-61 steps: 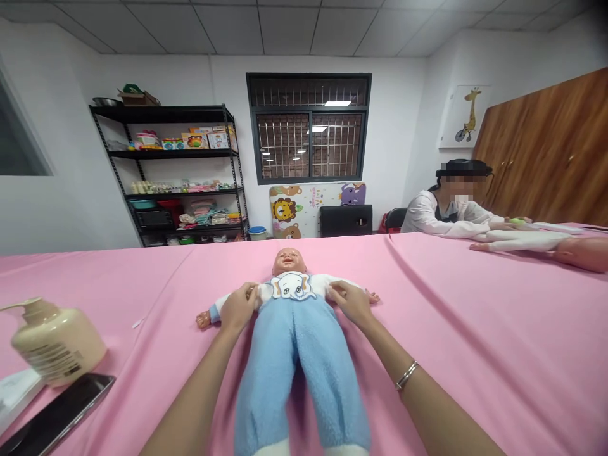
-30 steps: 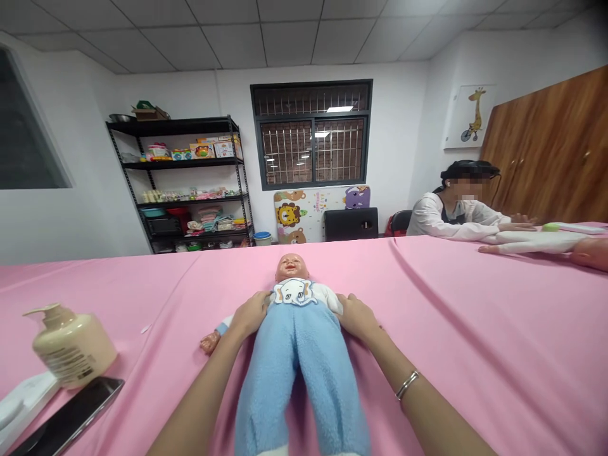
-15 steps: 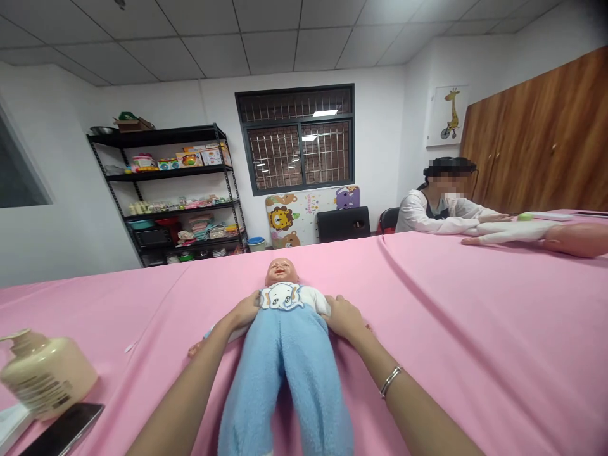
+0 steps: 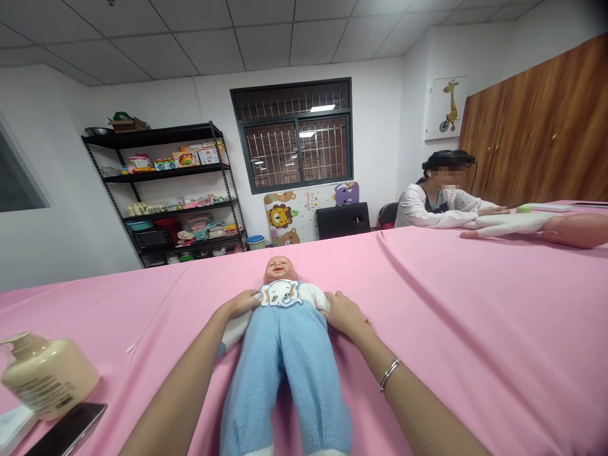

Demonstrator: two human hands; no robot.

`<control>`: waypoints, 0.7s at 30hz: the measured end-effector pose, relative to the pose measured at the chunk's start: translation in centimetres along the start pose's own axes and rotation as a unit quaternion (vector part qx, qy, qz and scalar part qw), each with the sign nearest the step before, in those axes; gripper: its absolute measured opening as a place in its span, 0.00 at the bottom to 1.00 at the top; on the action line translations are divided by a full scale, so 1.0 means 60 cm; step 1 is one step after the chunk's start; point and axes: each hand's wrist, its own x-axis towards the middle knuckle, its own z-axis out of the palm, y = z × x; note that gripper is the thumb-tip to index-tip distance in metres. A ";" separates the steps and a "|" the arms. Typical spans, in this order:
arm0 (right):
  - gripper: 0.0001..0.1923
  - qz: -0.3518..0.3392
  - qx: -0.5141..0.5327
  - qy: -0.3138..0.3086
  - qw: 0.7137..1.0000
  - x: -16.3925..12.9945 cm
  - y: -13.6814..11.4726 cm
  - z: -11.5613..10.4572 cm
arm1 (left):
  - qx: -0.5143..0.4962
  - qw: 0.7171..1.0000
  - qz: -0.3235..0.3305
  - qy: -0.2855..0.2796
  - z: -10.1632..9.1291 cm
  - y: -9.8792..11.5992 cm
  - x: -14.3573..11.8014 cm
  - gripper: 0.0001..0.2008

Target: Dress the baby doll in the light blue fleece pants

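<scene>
A baby doll (image 4: 285,354) lies on its back on the pink tablecloth (image 4: 441,354), head away from me. It wears light-blue fleece overalls with an elephant face on the bib and a white long-sleeved top. My left hand (image 4: 241,304) is closed round the doll's upper arm on the left side. On the other side, my right hand (image 4: 344,313) grips the opposite upper arm; the doll's fingers peek out beyond my wrist. Some of my fingertips are hidden against the sleeves.
At the left edge stand a cream pump bottle (image 4: 52,373), a dark phone (image 4: 69,430) and a white box (image 4: 14,427). A second doll (image 4: 532,225) lies at the far right, before a seated person (image 4: 434,202). Black shelves (image 4: 161,171) hold boxes and cloths at the back.
My left forearm and hand have shifted slightly, now covering the doll's hand on that side. Both hands keep their hold on the doll's arms. The view has tilted a little.
</scene>
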 end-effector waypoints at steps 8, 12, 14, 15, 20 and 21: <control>0.24 0.015 -0.002 0.007 1.000 -0.005 0.001 -0.002 | 0.196 0.965 -0.091 0.149 0.049 -0.015 -0.096 0.24; 0.24 0.024 -0.015 0.000 1.000 -0.008 0.000 -0.001 | 0.257 0.946 -0.111 0.162 0.072 -0.039 -0.169 0.26; 0.24 0.021 -0.029 0.008 0.999 -0.011 0.000 0.000 | 0.243 0.943 -0.130 0.186 0.078 -0.060 -0.197 0.27; 0.24 0.014 -0.039 0.018 0.999 -0.014 0.000 0.002 | 0.232 0.943 -0.136 0.198 0.080 -0.072 -0.208 0.27; 0.24 -0.023 -0.087 0.083 0.993 -0.048 0.016 0.015 | 0.159 0.950 -0.133 0.232 0.084 -0.113 -0.231 0.26; 0.24 -0.025 -0.092 0.095 0.991 -0.057 0.022 0.018 | 0.146 0.952 -0.134 0.234 0.084 -0.116 -0.231 0.25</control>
